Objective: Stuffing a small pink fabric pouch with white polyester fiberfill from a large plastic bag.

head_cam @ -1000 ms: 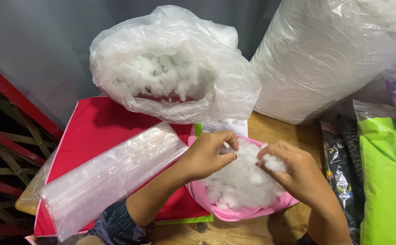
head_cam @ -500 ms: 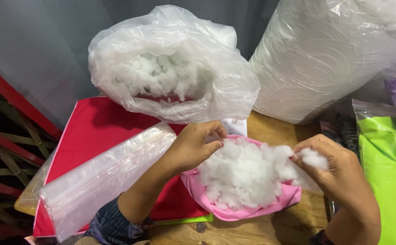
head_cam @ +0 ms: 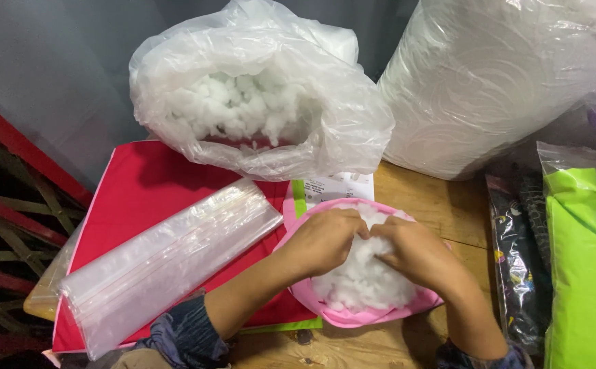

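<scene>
Both your hands are buried in the white stuffing (head_cam: 366,280) inside the pink cover (head_cam: 353,316) on the wooden table (head_cam: 435,198): left hand (head_cam: 322,240) and right hand (head_cam: 417,253) curled, fingers pressing into the fluff, knuckles nearly touching, with the open plastic bag of filling (head_cam: 257,102) just behind

Both hands, left (head_cam: 325,240) and right (head_cam: 414,254), curl knuckle to knuckle, palms down.

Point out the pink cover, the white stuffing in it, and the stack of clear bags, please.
pink cover (head_cam: 353,317): head view, front rim.
white stuffing (head_cam: 366,283): head view, middle of the pile.
stack of clear bags (head_cam: 168,263): head view, middle of its top.
</scene>
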